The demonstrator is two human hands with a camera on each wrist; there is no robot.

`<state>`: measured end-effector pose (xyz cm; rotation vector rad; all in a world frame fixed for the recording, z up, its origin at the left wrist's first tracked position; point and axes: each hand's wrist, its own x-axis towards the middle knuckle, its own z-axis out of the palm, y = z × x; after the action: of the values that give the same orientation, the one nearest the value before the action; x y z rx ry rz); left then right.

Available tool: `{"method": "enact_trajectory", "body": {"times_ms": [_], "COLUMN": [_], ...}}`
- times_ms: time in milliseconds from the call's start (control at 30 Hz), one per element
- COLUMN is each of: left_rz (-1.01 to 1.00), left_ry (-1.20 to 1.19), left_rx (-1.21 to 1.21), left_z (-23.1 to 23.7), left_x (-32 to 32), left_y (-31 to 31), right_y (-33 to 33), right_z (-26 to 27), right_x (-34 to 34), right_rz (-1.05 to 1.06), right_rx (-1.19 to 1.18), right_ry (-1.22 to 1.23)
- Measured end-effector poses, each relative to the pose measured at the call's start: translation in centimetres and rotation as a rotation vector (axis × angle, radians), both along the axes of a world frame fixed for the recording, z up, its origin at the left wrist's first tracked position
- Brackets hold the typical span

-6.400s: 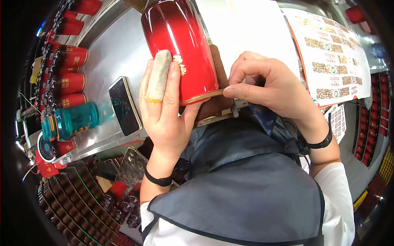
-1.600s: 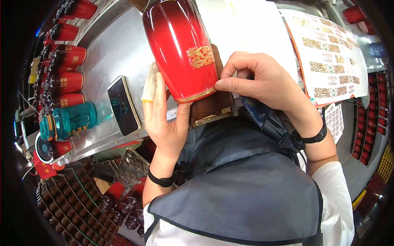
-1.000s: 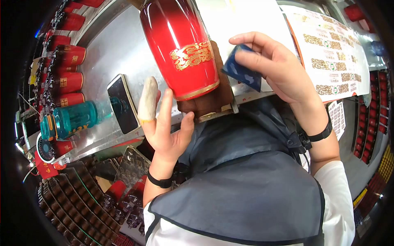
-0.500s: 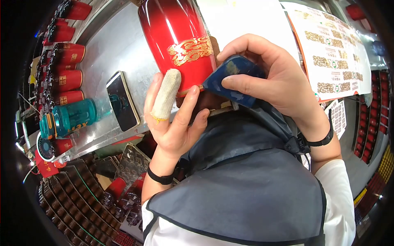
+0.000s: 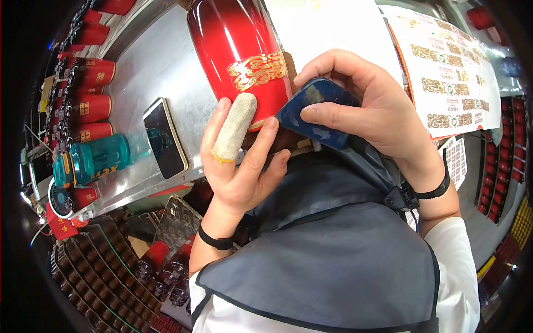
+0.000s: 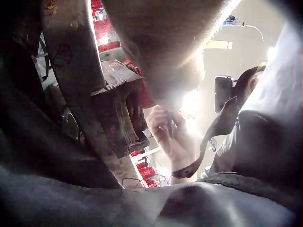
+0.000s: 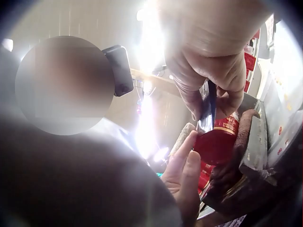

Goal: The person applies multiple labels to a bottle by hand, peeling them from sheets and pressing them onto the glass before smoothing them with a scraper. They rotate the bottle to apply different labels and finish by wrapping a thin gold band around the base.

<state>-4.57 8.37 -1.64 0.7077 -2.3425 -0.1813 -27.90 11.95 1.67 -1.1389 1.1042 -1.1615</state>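
A glossy red jar (image 5: 239, 41), dark toward its far end, lies on its side on a brown cloth-covered rest (image 7: 247, 130). Around it runs a gold scroll decal (image 5: 257, 72) close to its gold-rimmed near end. My right hand (image 5: 369, 105) pinches a worn blue scraper (image 5: 293, 115), thumb on top, its left corner close beside the jar's near end. My left hand (image 5: 239, 172) has its fingers extended at that end, a pale finger cot (image 5: 236, 126) on one finger overlapping the jar. In the right wrist view, the scraper (image 7: 208, 106) appears edge-on above the jar's round base (image 7: 215, 146).
A phone (image 5: 166, 137) and a teal bottle (image 5: 102, 161) lie on the metal table to the left. Red jars (image 5: 91, 108) line its far left side. Decal sheets (image 5: 449, 77) lie at right. Trays of dark pieces (image 5: 100, 272) stand below left.
The jar has turned, bringing the gold scroll decal into view. My right hand has picked up the blue scraper and moved it left to the jar; my left hand drew back, then returned.
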Motion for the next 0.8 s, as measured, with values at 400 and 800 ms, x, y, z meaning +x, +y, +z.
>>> {"method": "enact_trajectory", "body": {"times_ms": [400, 800], "left_rz": [0.068, 0.017], "left_ry": [0.069, 0.005], "left_rx": [-0.018, -0.100], "left_z": [-0.2, -0.4], "left_x": [1.1, 0.3], "left_y": [-0.2, 0.0], "right_y": [0.0, -0.2], "right_z": [-0.5, -0.3], "right_x": [-0.1, 0.2], "right_rz": [-0.055, -0.044], "right_rx": [0.027, -0.004], "right_ry": [-0.059, -0.064]}}
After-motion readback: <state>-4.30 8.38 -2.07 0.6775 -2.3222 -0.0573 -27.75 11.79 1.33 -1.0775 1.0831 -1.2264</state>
